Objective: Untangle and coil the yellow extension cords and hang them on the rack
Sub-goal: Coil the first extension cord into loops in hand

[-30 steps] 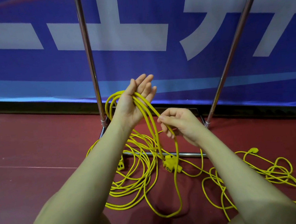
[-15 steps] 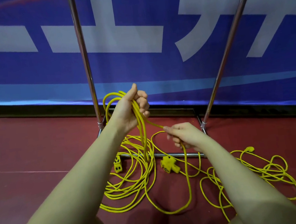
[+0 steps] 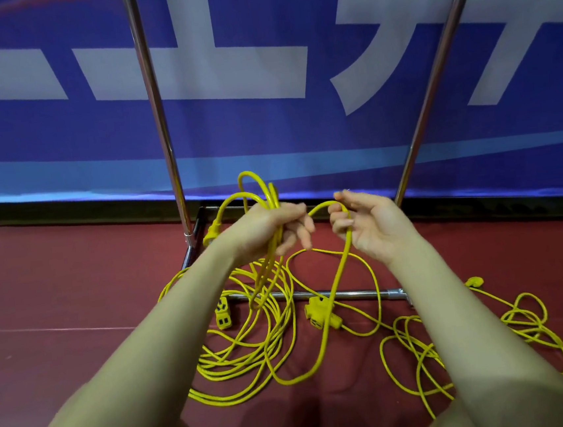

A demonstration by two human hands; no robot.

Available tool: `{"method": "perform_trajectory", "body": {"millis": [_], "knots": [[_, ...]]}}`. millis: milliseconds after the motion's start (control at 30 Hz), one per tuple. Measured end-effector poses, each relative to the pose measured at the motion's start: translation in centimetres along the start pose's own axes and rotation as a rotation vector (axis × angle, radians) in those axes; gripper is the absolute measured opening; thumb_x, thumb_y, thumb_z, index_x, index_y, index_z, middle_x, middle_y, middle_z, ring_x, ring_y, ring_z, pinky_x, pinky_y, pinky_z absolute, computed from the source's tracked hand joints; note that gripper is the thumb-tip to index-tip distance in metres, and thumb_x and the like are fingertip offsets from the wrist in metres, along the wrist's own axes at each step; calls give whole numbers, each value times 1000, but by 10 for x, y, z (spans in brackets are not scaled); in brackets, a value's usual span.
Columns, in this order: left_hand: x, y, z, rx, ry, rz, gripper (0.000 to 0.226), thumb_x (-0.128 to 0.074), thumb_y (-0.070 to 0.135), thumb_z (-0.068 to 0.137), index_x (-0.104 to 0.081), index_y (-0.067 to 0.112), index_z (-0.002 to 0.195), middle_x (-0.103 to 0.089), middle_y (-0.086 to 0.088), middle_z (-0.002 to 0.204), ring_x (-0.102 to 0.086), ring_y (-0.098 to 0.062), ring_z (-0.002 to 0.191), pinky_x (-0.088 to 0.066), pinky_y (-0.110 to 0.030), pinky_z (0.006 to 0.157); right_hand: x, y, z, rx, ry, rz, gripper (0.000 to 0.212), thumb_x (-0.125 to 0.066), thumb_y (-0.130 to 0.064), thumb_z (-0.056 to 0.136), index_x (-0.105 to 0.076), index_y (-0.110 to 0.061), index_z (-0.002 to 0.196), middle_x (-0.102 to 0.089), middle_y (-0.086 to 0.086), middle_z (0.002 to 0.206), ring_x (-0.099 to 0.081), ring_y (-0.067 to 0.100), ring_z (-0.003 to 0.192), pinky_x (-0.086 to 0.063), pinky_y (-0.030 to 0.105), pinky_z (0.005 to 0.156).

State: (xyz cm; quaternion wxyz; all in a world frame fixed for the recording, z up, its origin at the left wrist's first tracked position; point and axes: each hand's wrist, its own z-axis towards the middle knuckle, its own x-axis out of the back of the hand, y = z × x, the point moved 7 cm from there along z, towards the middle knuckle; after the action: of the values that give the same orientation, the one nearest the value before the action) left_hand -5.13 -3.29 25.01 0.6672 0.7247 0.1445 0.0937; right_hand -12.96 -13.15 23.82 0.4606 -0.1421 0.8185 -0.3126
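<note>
I am partway through coiling the first cord, by my reckoning, and nothing hangs on the rack (image 3: 158, 122) yet. My left hand (image 3: 268, 230) grips a small bundle of yellow loops (image 3: 257, 195), fingers curled round them, with the loops arching above my fist and trailing strands dropping to the floor below it. My right hand (image 3: 374, 225) sits just beside the left, palm up, with the next turn of cord (image 3: 343, 241) draped over its curled fingers; it looks like a loose hold, not a tight pinch. Most of the work is still ahead: a large heap of yellow cord (image 3: 252, 353) lies on the red floor (image 3: 58, 303) across the rack's base bar (image 3: 356, 294), with two socket blocks (image 3: 320, 312) among it. A second tangle (image 3: 474, 342) lies near my right forearm, untouched as far as I can judge. I cannot tell where one cord ends and another begins in the heap.
</note>
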Motion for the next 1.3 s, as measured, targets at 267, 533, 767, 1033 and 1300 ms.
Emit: {"method": "perform_trajectory", "body": {"millis": [267,533,767,1033,1300], "knots": [[-30,-21,-2,133,-273,181,28,-37,4,99,-58,-5,115,-70,-3,94,-68,-9,89,-52,-23,88,-10,-12,-5,27,-28,85,39,-50,-38,91,-53,0,90,-45,11,77,-39,17,55,-33,20,46],[-42,-14,0,4,-302,127,13,-47,6,94,-59,10,97,-70,3,80,-67,-12,79,-52,-23,75,-4,-17,-6,133,-3,3,40,-44,-40,96,-53,-1,95,-48,9,71,-43,17,57,-40,23,52],[-8,10,7,-137,108,-394,19,-39,2,96,-55,11,93,-72,1,76,-71,-11,75,-56,-22,70,7,-18,-3,206,77,-308,28,-37,-27,101,-55,-8,91,-57,10,80,-56,18,69,-50,23,58],[41,25,0,-386,438,-866,17,-37,4,100,-51,9,92,-67,-9,97,-70,-17,84,-57,-30,76,-5,22,-4,-40,-221,-826,44,-31,-38,100,-63,-9,95,-72,6,84,-67,19,84,-48,31,84],[48,15,-2,-156,368,-612,22,-39,11,98,-58,4,107,-70,-11,99,-70,-20,89,-55,-27,80,-20,-2,-14,347,-175,-743,14,-50,-3,93,-62,-5,88,-68,1,64,-66,14,57,-57,26,63]]}}
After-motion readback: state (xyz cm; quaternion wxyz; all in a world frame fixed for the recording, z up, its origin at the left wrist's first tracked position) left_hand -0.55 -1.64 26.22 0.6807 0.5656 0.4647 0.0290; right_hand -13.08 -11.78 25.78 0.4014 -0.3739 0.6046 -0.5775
